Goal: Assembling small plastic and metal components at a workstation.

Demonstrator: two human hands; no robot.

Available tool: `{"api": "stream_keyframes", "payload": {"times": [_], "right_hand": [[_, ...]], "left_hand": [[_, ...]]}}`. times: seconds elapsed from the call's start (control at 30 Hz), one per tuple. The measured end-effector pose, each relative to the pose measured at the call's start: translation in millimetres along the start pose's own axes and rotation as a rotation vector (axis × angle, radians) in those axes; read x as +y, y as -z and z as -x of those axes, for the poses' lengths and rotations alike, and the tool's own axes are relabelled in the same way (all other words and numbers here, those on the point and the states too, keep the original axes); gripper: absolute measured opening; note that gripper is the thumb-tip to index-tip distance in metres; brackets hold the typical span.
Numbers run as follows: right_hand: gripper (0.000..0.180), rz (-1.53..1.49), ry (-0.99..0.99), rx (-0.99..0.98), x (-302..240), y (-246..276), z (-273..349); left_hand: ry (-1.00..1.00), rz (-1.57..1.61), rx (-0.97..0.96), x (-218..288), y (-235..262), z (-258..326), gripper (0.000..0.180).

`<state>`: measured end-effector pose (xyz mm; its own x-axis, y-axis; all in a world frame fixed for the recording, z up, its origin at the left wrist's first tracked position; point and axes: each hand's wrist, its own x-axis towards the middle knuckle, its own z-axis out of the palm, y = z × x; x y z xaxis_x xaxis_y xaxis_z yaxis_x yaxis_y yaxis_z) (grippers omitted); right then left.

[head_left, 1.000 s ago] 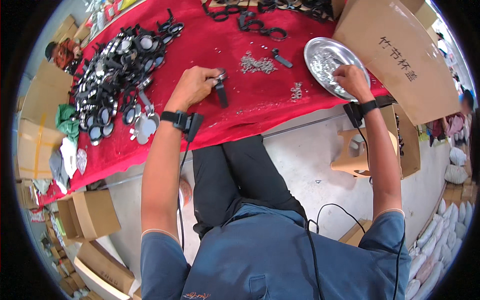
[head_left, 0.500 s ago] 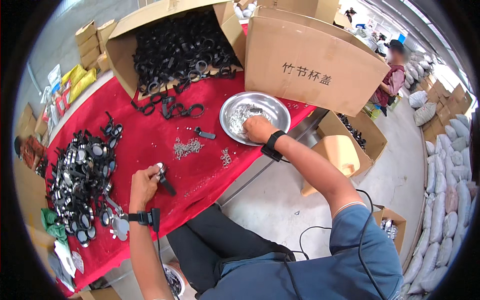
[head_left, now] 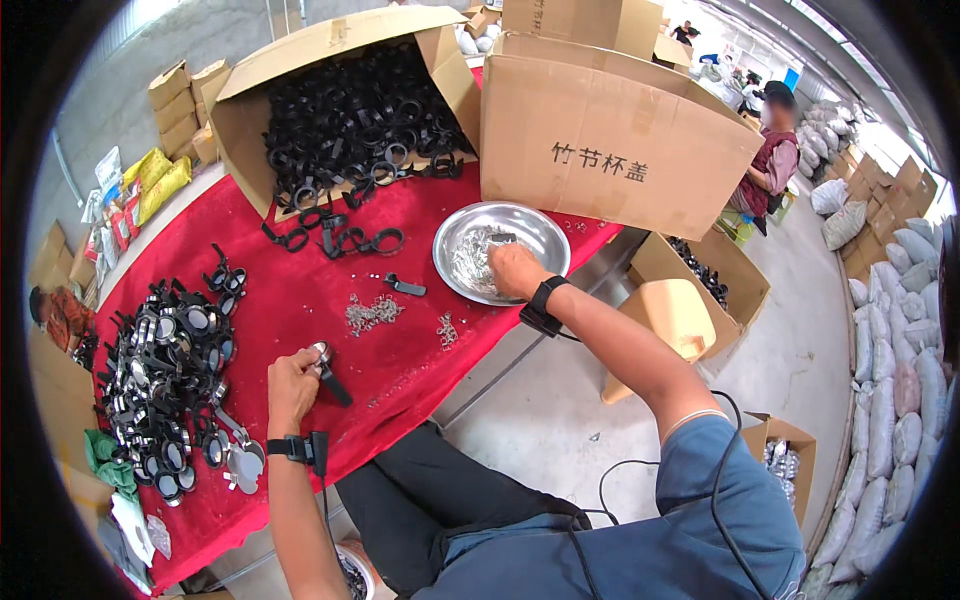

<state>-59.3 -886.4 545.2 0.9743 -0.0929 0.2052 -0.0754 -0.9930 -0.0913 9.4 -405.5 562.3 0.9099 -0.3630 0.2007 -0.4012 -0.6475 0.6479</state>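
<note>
My left hand [head_left: 292, 390] is closed around a cup lid [head_left: 321, 354] with a silver round end and a black strap hanging from it, just above the red cloth. Inside a shiny metal bowl [head_left: 549, 238], my right hand [head_left: 519, 272] reaches in with fingers drawn together. Small silver pins [head_left: 466, 258] fill the bowl's bottom, and a small dark piece [head_left: 502, 238] lies by the fingers. Whatever the right fingertips hold is hidden. Between the hands are a pile of small metal clips [head_left: 372, 314], a smaller clip pile [head_left: 446, 331] and a loose black strap piece [head_left: 405, 286].
A heap of black-and-silver lids [head_left: 165, 370] covers the table's left side. At the back, a tipped carton [head_left: 237, 130] spills black ring straps [head_left: 350, 110]. Another carton [head_left: 620, 135] stands behind the bowl. A beige plastic stool [head_left: 660, 320] is on the right. A person [head_left: 775, 155] sits farther back.
The whole view has shifted slightly. My right hand stays in the bowl with its fingers still among the pins. My left hand keeps its hold on the lid.
</note>
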Motion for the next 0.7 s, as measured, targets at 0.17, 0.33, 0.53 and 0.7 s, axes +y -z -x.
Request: {"api": "stream_keyframes", "payload": {"times": [0.17, 0.33, 0.53, 0.7], "right_hand": [[0.018, -0.359, 0.038, 0.389, -42, 22, -2], [0.009, -1.518, -0.281, -0.143, -140, 55, 22], [0.011, -2.025, -0.39, -0.414, -238, -14, 19], [0.012, -1.95, -0.505, -0.432, -291, -43, 11]], "left_hand": [[-0.116, -0.01, -0.03, -10, 5, 7, 0.022], [-0.229, 0.02, -0.007, -6, 2, -3, 0.024], [0.022, 0.003, -0.099, 16, 6, 3, 0.034], [0.104, 0.04, -0.07, 8, 8, 11, 0.033]]}}
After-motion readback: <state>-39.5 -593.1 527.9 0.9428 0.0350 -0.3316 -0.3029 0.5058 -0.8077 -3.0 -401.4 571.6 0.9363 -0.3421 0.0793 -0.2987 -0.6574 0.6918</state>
